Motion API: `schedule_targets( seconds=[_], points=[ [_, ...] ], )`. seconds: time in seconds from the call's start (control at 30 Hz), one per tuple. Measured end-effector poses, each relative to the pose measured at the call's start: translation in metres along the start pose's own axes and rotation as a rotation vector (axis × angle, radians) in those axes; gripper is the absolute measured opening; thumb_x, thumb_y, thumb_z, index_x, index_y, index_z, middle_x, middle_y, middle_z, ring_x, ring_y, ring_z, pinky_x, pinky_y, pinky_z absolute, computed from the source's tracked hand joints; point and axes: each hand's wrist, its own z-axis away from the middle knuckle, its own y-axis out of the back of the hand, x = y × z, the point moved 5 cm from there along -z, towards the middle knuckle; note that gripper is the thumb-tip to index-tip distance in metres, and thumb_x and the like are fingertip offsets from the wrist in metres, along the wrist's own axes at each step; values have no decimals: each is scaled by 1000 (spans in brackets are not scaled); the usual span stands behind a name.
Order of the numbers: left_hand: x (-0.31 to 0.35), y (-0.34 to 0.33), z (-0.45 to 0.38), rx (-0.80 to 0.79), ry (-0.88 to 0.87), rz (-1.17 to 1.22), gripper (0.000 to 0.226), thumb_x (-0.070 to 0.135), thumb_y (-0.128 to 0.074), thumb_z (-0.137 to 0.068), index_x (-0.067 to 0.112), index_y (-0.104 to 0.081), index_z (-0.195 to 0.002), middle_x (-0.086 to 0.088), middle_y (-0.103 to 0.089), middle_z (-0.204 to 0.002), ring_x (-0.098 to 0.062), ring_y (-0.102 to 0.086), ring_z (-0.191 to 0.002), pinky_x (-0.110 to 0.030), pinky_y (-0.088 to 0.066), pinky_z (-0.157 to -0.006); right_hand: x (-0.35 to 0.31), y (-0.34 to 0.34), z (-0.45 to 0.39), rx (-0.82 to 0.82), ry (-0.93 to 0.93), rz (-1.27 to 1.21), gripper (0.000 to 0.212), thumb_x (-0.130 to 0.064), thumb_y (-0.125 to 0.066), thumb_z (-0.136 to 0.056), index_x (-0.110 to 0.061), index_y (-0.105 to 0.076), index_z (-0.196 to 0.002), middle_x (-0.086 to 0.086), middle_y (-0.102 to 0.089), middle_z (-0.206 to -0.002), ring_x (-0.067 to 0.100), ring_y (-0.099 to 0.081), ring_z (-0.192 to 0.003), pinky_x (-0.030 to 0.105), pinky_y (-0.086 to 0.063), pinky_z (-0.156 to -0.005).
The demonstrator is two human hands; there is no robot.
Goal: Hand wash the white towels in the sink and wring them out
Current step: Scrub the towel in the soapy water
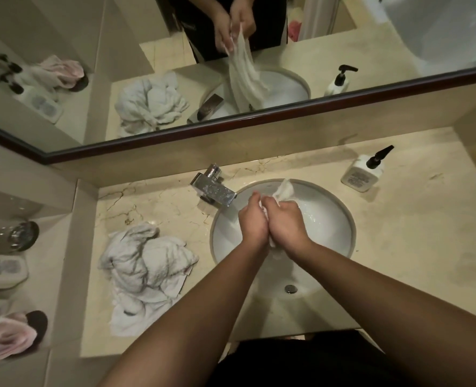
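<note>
Over the round white sink [340, 216], my left hand [252, 219] and my right hand [285, 219] are pressed close together, both gripping one white towel [285, 189]. Only the towel's end shows, sticking out past my fingers toward the back rim; the rest is hidden between and under my hands. The mirror shows the towel hanging down from my hands into the basin. A heap of several crumpled white towels [144, 272] lies on the counter left of the sink.
A chrome faucet [213, 188] stands at the sink's back left. A white pump bottle [364, 173] sits on the beige marble counter [415, 247] at the back right. A mirror [175, 65] runs along the wall. On the left ledge lie a glass [16, 236] and a pink cloth [8, 335].
</note>
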Motion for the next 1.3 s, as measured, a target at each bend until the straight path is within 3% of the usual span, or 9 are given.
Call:
schedule_targets(
  seconds=[0.13, 0.27, 0.33, 0.47, 0.67, 0.83, 1.0, 1.17, 1.3],
  points=[
    [-9, -15, 10, -135, 25, 21, 28, 31, -56, -98, 8, -67, -87, -5, -69, -65, -17, -67, -56, -24, -50, -58, -5, 20, -22, 100, -90, -119, 33, -33, -56, -88, -7, -64, -69, 7, -66, -62, 29, -65, -63, 35, -48, -60],
    [6, -5, -2, -37, -11, 49, 32, 36, -54, -98, 14, -63, -77, 3, -65, -64, -10, -64, -58, -24, -48, -62, -6, 3, 0, 1, -7, -79, 37, -35, -57, -89, -7, -60, -64, 5, -57, -55, 25, -56, -55, 33, -41, -56],
    [2, -5, -4, -57, 21, 79, 38, 47, -53, -95, 14, -61, -77, -4, -65, -71, -20, -67, -69, -31, -52, -72, -7, 2, 5, 1, 23, -60, 40, -34, -57, -89, -7, -56, -60, 5, -52, -52, 23, -51, -53, 31, -38, -56],
    [-12, -17, 8, -130, 37, 73, 67, 67, -50, -85, 7, -70, -106, -17, -76, -98, -31, -74, -88, -44, -57, -84, -7, 24, -19, 125, -90, -153, 36, -33, -55, -87, -13, -53, -57, 0, -56, -50, 25, -55, -54, 35, -41, -57],
    [-13, -9, 1, -61, 154, 224, 49, 50, -48, -98, 10, -64, -77, -9, -68, -69, -24, -69, -66, -30, -51, -66, -8, 8, 17, 0, 64, -18, 36, -32, -56, -92, -6, -65, -69, 8, -68, -66, 25, -64, -63, 32, -46, -62],
    [-16, -23, 15, -83, 117, 169, 50, 54, -56, -79, 9, -71, -92, -16, -75, -92, -31, -73, -82, -38, -56, -78, -10, 31, -12, 195, -81, -134, 38, -30, -52, -90, -13, -48, -56, 3, -51, -54, 27, -50, -57, 36, -39, -58],
    [-10, -9, 4, -26, 161, 271, 44, 42, -45, -101, 17, -49, -65, 0, -56, -53, -18, -55, -53, -25, -44, -55, -12, 10, 23, 54, 81, -12, 44, -30, -55, -93, -15, -48, -53, 1, -52, -52, 24, -52, -58, 34, -39, -60],
    [-19, -21, 15, -78, 90, 164, 35, 41, -49, -97, 12, -63, -82, -11, -68, -79, -25, -65, -69, -30, -52, -67, -6, 33, -2, 203, -48, -114, 40, -29, -54, -93, -12, -53, -57, 7, -59, -58, 32, -60, -63, 40, -48, -62],
    [-13, -12, 7, -30, 29, 111, 37, 43, -52, -94, 16, -59, -69, -6, -64, -67, -24, -62, -63, -31, -49, -67, 1, 24, 19, 111, -40, -76, 37, -31, -54, -92, -10, -55, -62, 7, -59, -60, 27, -58, -59, 34, -44, -61]
  ],
)
